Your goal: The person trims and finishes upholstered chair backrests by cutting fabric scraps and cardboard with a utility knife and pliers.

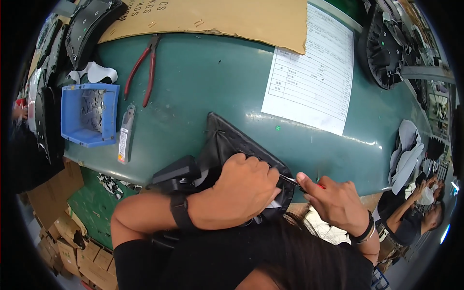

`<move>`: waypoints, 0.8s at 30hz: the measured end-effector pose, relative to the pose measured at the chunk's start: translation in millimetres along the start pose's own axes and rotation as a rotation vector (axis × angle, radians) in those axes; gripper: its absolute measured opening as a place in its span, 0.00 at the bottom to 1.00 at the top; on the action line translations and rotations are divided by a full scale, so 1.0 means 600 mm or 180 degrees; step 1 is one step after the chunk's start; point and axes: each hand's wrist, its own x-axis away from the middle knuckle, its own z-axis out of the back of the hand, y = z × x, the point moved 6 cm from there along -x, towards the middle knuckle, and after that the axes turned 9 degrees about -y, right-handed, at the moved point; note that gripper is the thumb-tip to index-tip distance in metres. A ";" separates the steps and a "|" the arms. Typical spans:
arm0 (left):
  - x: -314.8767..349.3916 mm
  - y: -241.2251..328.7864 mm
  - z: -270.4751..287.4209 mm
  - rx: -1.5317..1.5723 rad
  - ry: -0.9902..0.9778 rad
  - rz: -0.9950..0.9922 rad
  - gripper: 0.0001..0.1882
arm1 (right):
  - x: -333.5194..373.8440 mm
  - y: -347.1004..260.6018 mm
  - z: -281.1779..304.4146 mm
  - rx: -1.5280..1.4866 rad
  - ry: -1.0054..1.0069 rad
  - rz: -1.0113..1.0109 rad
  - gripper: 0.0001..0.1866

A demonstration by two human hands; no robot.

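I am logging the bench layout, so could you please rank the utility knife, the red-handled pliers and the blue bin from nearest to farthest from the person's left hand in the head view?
From the left hand:
1. Utility knife, to its left near the table's front edge.
2. Blue bin, farther left beyond the knife.
3. Red-handled pliers, up-left toward the cardboard sheet.

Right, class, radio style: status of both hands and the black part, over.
Left hand pressing down on black part at table edge. Right hand gripping slim tool, tip against part. Nothing in the way.
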 end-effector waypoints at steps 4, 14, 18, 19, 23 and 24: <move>-0.006 -0.019 0.026 0.1168 -0.0049 -0.0526 0.14 | 0.023 -0.006 -0.042 -0.0332 0.0266 -0.0086 0.31; 0.005 -0.014 0.064 0.0035 0.0176 0.0105 0.14 | 0.011 -0.010 -0.029 -0.0162 0.0712 -0.0340 0.29; -0.015 -0.038 0.026 0.0073 0.0325 0.0010 0.15 | -0.017 -0.016 -0.015 -0.0048 0.0617 -0.0221 0.31; -0.014 -0.046 0.041 0.0617 0.0586 -0.0071 0.17 | -0.015 -0.014 -0.023 -0.0251 0.0718 -0.0213 0.32; 0.004 -0.083 0.094 0.4364 0.2173 -0.0668 0.17 | 0.031 -0.029 -0.084 -0.0767 0.1381 0.0031 0.34; 0.017 -0.089 0.090 0.5352 0.1911 -0.0680 0.15 | 0.041 -0.033 -0.106 -0.1195 0.0842 -0.0560 0.34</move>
